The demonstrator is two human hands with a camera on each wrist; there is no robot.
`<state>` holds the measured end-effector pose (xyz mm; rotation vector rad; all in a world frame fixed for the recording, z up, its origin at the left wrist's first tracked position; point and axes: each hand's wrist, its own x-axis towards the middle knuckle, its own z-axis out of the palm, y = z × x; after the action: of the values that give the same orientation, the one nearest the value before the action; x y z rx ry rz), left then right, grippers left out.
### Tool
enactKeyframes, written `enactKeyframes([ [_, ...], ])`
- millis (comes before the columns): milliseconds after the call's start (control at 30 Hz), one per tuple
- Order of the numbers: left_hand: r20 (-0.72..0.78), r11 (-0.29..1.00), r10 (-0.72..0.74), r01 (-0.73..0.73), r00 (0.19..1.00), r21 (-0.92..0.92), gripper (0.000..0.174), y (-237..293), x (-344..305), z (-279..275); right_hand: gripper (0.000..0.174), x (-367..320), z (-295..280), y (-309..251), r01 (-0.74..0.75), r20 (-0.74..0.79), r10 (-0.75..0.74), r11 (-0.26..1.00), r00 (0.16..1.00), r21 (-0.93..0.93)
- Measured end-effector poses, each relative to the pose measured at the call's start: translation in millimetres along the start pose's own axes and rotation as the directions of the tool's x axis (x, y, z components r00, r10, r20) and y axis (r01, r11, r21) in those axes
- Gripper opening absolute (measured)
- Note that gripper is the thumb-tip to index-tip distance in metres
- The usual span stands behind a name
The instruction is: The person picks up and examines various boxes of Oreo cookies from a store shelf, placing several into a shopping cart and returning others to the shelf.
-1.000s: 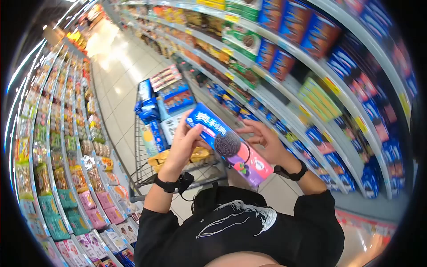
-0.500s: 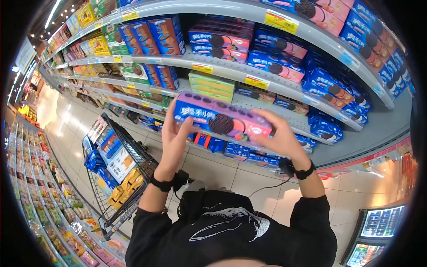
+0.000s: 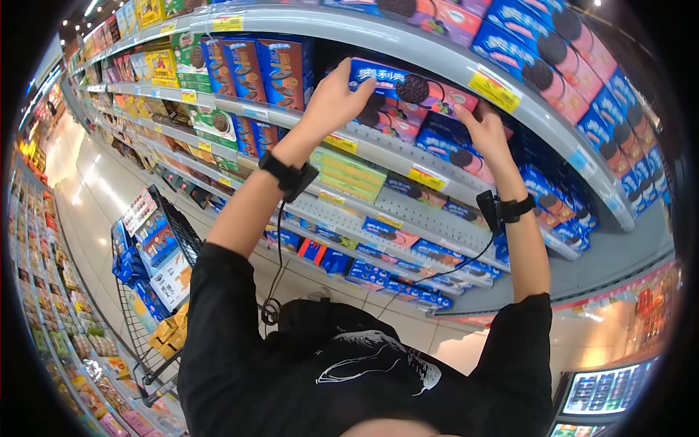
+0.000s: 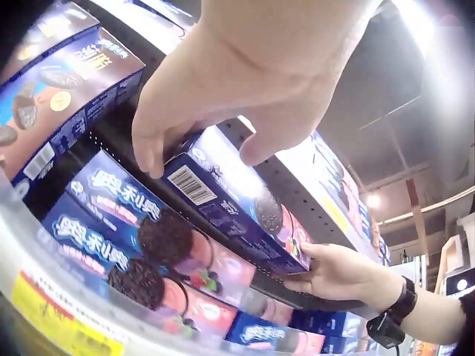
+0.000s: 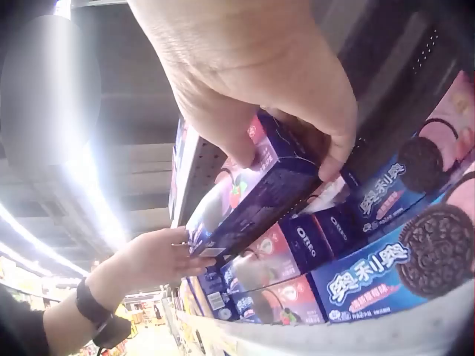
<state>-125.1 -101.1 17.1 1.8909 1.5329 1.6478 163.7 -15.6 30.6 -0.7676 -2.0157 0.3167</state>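
A blue-and-pink cookie box (image 3: 412, 89) with a dark cookie picture is held level between both hands, inside a shelf bay. My left hand (image 3: 337, 102) grips its left end, thumb on the front face. At the other end my right hand (image 3: 486, 135) holds it, thumb on the front and fingers behind. Just below the held box lies a stack of matching cookie boxes (image 4: 141, 245). The left wrist view shows the held box's barcode end (image 4: 194, 185) under the left hand. In the right wrist view, the right thumb and fingers pinch the near end (image 5: 286, 174).
A shelf edge with a yellow price tag (image 3: 495, 89) runs close above the right hand. Brown-and-blue boxes (image 3: 282, 73) stand left of the bay, more blue-pink boxes (image 3: 466, 156) to the right. A loaded shopping cart (image 3: 156, 277) stands on the floor at left.
The view has turned from the cart and aisle to the shelf. Both hands have carried the cookie box from in front of the body forward into the shelf, over the stack.
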Motion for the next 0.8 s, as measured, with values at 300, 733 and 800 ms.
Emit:
enactKeyframes([
  [300,0.119,0.946,0.293,-0.306,0.949,0.106,0.054,-41.2,118.2,14.7,0.039,78.4,21.3,56.5,-0.097,-0.006,0.097,0.981,0.995,-0.168],
  [733,0.157,0.937,0.289,-0.312,0.945,0.157,0.049,-49.6,158.4,43.1,0.034,84.4,4.9,57.3,0.358,0.160,-0.321,0.839,0.934,-0.410],
  [800,0.150,0.939,0.287,-0.309,0.946,0.154,0.049,-51.3,162.0,45.6,0.034,82.7,1.4,51.4,0.364,0.186,-0.314,0.836,0.931,-0.411],
])
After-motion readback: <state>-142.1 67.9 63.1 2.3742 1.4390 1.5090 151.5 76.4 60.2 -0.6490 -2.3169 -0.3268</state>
